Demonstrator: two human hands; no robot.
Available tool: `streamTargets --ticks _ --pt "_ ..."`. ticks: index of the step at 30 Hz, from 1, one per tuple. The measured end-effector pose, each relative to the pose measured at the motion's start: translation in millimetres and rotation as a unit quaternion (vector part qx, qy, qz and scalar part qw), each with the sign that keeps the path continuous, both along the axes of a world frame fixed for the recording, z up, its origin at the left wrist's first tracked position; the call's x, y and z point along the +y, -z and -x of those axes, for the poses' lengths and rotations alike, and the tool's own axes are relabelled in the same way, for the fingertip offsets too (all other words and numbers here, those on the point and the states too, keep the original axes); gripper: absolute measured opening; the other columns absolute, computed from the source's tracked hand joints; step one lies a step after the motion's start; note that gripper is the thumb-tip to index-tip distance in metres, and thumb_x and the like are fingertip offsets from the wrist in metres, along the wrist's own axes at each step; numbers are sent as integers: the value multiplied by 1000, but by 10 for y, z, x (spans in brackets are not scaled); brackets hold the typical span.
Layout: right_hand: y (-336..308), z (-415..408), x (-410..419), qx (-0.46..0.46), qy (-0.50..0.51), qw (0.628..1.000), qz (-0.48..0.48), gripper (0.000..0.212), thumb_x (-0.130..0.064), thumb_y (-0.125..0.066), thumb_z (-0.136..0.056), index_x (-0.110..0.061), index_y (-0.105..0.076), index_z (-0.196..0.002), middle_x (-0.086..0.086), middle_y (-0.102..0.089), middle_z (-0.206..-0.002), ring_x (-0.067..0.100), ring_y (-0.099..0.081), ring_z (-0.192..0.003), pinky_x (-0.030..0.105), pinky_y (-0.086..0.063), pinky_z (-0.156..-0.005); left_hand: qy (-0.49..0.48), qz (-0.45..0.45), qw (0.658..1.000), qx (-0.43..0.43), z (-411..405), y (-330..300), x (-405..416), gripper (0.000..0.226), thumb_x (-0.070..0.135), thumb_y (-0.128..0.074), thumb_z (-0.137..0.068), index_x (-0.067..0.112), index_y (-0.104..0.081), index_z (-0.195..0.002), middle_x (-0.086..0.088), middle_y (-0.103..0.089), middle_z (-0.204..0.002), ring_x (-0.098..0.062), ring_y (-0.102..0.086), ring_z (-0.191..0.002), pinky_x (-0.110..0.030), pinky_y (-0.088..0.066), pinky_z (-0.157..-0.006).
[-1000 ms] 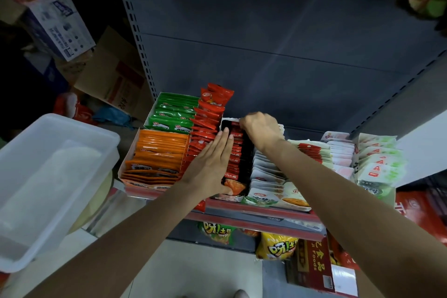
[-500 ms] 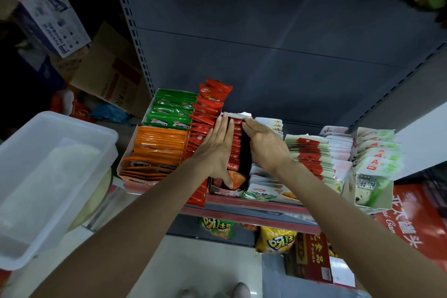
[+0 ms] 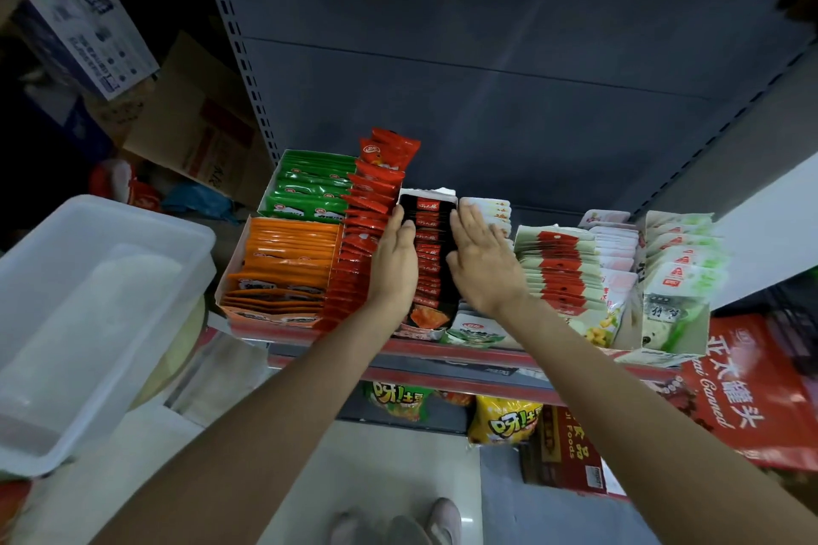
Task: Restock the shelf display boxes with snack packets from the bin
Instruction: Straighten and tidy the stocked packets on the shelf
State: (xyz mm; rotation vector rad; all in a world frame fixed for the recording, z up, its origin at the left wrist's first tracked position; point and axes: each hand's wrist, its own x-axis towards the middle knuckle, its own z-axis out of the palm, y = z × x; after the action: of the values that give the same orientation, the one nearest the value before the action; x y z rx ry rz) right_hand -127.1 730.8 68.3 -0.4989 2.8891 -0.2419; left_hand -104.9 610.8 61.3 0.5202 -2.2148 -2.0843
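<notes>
Left hand (image 3: pixel 395 261), right hand (image 3: pixel 480 259): fingers straight, flat, flanking black-red packet row (image 3: pixel 428 261) in display box mid-shelf (image 3: pixel 464 352). Clear bin (image 3: pixel 88 314) off shelf's left end.

The shiny plastic snack packets (image 3: pixel 428 254) sit in thin cardboard display boxes (image 3: pixel 230 274). Behind them is a smooth, matt grey metal shelf back (image 3: pixel 487 58). Left of the boxes, a cloudy white plastic bin (image 3: pixel 133 235) looks smooth.

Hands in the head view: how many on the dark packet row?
2. The left hand lies flat along the left side of the black-and-red snack packet row; the right hand lies flat along its right side. Neither is hidden.
</notes>
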Motion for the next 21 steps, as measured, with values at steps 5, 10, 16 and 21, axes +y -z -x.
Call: streamTargets --ticks 5,10,16,21 --pt "22 25 15 9 -10 1000 4 59 -25 -25 -101 -5 1 -150 8 10 -158 17 11 -146 32 4 -118 153 166 974 -16 33 27 -119 54 19 -32 -102 18 -9 -151 0 -6 -159 -14 -7 -146 -30 -3 -118" --pt "89 -78 -22 45 81 995 -33 58 -32 -13 -102 -6 10 -148 10 16 -157 20 15 -145 34 7 -119 253 534 806 44 67 110 -162 52 29 -18 -104 14 0 -150 -5 10 -158 -17 10 -145 -26 4 -113" --pt "39 53 -6 21 68 996 -58 60 -36 -16 -102 -7 5 -150 9 11 -158 19 8 -146 35 -3 -118 269 589 762 -14 248 88 -122 53 34 -16 -103 18 -1 -151 -3 9 -158 -17 6 -146 -33 -1 -119" --pt "-217 55 29 -8 59 998 -7 60 -32 -29 -101 -7 -5 -150 9 1 -159 22 -3 -147 37 -11 -117 232 532 813 54 129 -83 -187 50 30 -38 -100 16 -28 -147 -2 -21 -156 -19 -19 -143 -32 -14 -118"
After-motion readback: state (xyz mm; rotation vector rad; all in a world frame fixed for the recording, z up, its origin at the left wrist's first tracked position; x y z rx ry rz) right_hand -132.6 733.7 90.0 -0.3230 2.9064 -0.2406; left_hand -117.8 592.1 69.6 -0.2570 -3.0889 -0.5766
